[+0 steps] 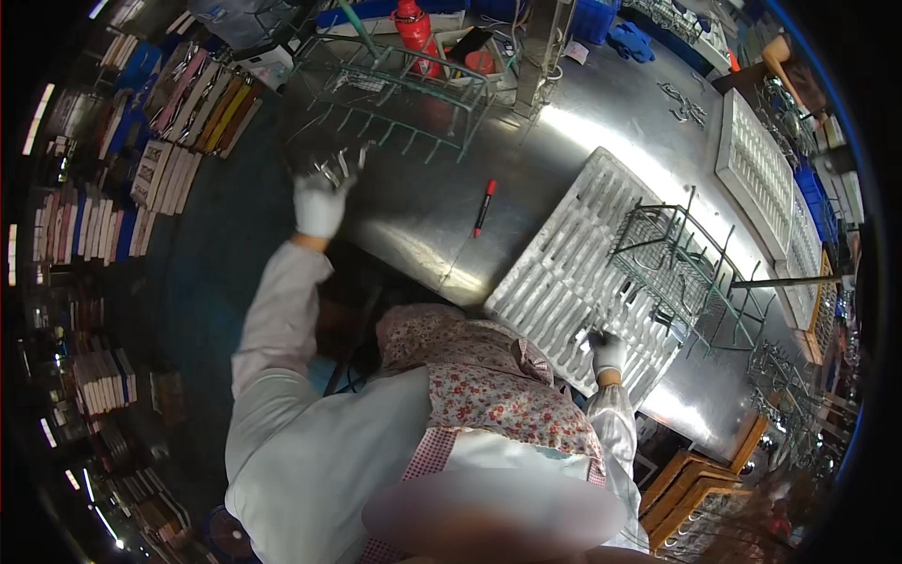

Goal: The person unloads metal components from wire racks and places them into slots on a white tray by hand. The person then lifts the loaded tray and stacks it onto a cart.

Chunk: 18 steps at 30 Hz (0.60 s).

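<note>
My left hand (pixel 321 199), in a white glove, is stretched out over the left edge of the metal table, below a green wire rack (pixel 413 94). Its fingers are closed around several small shiny metal pieces (pixel 336 169), whose kind I cannot make out. My right hand (pixel 610 354), gloved too, reaches the near right part of a white slotted tray (pixel 536 273). Its dark fingertips are bent down among the slots, with a bright glint beside them; what they grip is too small to name. Elongated silvery pieces seem to lie in the tray's rows.
A second green wire rack with a mesh basket (pixel 658 246) stands on the tray. Between the racks lies a red marker (pixel 485 208). A red bottle (pixel 415 36) and a metal post (pixel 545 56) stand at the back. More white trays (pixel 754 174) are at right, stacked boards (pixel 169 176) at left.
</note>
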Each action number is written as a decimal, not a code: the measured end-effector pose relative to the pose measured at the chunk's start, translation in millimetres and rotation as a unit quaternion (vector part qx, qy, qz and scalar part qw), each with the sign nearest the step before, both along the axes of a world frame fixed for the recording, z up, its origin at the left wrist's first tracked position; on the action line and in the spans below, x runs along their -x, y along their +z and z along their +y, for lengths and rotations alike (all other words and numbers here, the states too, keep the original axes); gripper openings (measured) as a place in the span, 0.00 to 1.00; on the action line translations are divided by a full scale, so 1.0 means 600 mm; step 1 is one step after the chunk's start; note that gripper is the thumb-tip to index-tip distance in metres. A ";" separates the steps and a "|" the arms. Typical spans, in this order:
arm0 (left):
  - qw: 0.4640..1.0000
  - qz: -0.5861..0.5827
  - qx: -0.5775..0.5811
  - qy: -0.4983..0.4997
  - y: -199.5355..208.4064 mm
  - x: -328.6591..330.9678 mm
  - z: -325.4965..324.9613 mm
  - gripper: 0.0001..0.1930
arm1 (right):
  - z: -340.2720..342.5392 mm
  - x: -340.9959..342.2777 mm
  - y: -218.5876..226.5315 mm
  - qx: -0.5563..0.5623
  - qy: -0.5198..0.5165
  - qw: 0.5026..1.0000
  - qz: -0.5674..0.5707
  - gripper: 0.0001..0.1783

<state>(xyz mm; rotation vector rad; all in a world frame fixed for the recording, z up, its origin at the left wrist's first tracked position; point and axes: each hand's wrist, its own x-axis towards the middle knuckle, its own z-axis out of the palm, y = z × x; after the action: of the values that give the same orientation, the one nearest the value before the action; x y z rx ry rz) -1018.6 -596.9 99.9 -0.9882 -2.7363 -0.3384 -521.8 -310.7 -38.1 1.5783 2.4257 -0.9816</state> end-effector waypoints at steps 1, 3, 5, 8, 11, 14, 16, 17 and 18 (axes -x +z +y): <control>0.992 0.099 0.012 -0.076 0.006 0.050 -0.001 0.10 | -0.019 0.061 0.054 -0.024 0.070 0.997 0.024 0.18; 0.952 0.222 -0.043 -0.206 0.034 0.131 0.032 0.05 | -0.067 0.195 0.144 0.000 0.185 0.969 0.164 0.08; 0.931 0.246 0.022 -0.270 0.050 0.193 0.076 0.05 | -0.095 0.325 0.170 -0.134 0.377 0.894 0.200 0.08; 0.913 0.245 0.041 -0.324 0.036 0.254 0.121 0.07 | -0.141 0.517 0.231 -0.274 0.448 0.825 0.212 0.19; 0.933 0.114 0.214 -0.267 0.029 0.283 0.148 0.08 | -0.146 0.654 0.254 -0.378 0.398 0.826 0.126 0.15; 0.925 0.110 0.238 -0.275 0.015 0.304 0.164 0.09 | -0.119 0.748 0.209 -0.406 0.311 0.859 0.024 0.10; 0.918 0.104 0.269 -0.271 0.012 0.307 0.170 0.09 | -0.103 0.776 0.207 -0.342 0.274 0.899 -0.006 0.10; 0.914 0.103 0.298 -0.254 0.012 0.305 0.173 0.10 | -0.094 0.788 0.198 -0.318 0.274 0.907 -0.029 0.10; 0.909 0.101 0.326 -0.237 0.012 0.302 0.176 0.10 | -0.085 0.790 0.202 -0.286 0.275 0.918 -0.007 0.10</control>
<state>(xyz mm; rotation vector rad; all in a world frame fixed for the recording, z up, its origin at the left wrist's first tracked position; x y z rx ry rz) -1199.5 -491.3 107.2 -1.7376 -2.4071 0.6298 -995.5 -361.8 83.2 0.8572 3.0480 -0.1653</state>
